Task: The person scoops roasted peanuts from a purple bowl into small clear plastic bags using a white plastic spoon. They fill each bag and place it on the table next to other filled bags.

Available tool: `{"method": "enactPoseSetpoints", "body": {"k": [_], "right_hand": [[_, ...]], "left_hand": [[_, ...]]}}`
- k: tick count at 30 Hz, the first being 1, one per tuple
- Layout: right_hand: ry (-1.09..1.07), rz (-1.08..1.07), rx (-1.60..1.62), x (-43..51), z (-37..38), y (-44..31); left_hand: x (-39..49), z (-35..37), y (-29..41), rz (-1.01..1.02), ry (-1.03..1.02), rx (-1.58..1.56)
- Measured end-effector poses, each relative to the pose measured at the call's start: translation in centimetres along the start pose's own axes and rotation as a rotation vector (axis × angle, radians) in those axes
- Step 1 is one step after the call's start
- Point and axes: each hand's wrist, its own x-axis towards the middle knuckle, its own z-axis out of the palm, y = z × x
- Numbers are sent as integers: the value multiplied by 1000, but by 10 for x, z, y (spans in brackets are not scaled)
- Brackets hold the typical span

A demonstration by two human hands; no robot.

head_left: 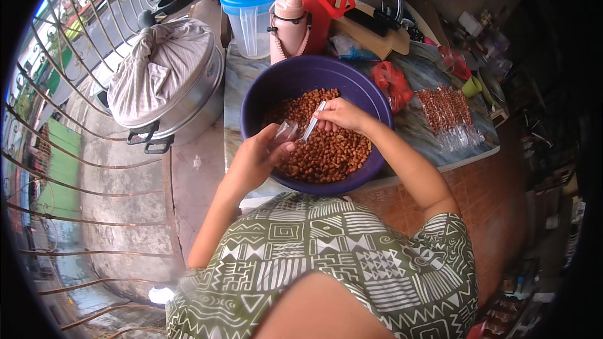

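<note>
A purple plastic basin point(315, 68) stands on the marble-patterned table, holding many reddish-brown nuts point(330, 157). Over its left part, my left hand point(264, 150) holds a small clear plastic bag point(285, 133) between thumb and fingers. My right hand point(340, 115) grips the handle of a white plastic spoon point(313, 122) above the nuts. The spoon slants down to the left, its lower end close to the bag's mouth. Whether the spoon carries any nuts is too small to tell. Filled narrow clear packets point(445, 110) lie side by side at the table's right.
Behind the basin stand a pink bottle point(288, 30), a blue-lidded clear container point(252, 19) and a red jug point(313, 9). A red plastic bag point(392, 85) lies right of the basin. At left is a large metal pot point(200, 94) with a cloth-wrapped lid, beside a metal grille.
</note>
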Motion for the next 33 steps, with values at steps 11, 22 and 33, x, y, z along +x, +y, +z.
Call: {"method": "enactPoseSetpoints", "body": {"k": [11,22,33], "right_hand": [[-168,-26,209,8,15,5],[27,-180,633,-19,-34,-13],[196,-370,518,-46,-37,-76]], "left_hand": [[23,12,-9,107,38,6],[28,12,-27,47,-21,-156],[26,5,-1,-130,-121,-222]]}}
